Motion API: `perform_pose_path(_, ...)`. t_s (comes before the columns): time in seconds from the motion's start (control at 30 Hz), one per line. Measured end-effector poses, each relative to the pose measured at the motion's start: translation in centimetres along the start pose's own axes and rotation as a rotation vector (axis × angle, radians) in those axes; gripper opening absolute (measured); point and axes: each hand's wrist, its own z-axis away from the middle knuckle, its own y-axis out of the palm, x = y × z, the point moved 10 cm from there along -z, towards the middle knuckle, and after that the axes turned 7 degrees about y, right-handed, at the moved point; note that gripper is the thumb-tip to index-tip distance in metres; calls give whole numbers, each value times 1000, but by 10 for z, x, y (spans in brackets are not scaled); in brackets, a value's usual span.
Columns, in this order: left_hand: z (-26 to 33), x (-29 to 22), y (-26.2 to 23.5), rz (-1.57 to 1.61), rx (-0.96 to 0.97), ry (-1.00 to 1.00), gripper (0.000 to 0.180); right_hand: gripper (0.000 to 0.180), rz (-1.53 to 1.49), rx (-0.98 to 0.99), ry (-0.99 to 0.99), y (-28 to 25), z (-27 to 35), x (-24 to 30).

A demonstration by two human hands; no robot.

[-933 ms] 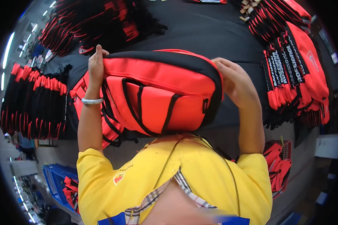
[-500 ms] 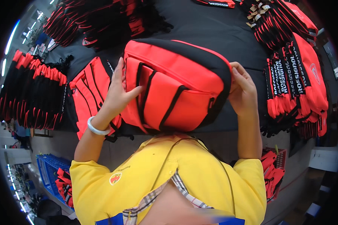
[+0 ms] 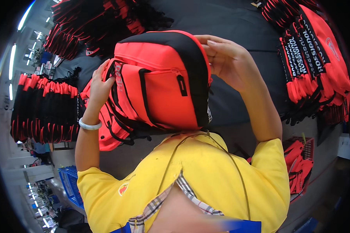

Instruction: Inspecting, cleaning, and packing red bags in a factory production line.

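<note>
A red backpack with black side panels and straps stands on the table in front of my chest, its zipped side turned partly toward me. At its left side, my left hand grips the edge, thumb on the front. My right hand is bent round the upper right edge, its fingertips at the black panel and partly hidden behind it. Under my left forearm, another red bag with black straps lies partly covered by the backpack.
Folded red and black bags stand in a row at the left and in another stack at the right. A dark pile of bags lies at the back left. Beside the table are a blue crate and a red crate.
The backpack has turned between my hands and shifted left, showing more of its right side. My right hand has moved up and left along its edge. My left hand has shifted left.
</note>
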Motion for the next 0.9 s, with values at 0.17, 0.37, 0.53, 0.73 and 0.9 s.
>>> perform_pose_path(0.17, -21, 9, -27, 527, -118, -57, 45, 37, 51, 118, -34, 34, -19, 22)
perform_pose_path(0.37, -4, -107, -125, 304, -677, 275, 39, 25, 1477, -616, -803, 54, 13, 143)
perform_pose_path(0.53, 72, -189, -88, -139, -801, 446, 56, 23, 315, -364, -595, -17, 19, 145)
perform_pose_path(0.73, 80, -182, 43, 230, -494, 314, 43, 37, 415, -753, -488, -171, 58, 50)
perform_pose_path(0.9, 89, -183, 117, 365, -336, 318, 40, 38, 386, -991, -364, -264, 120, -34)
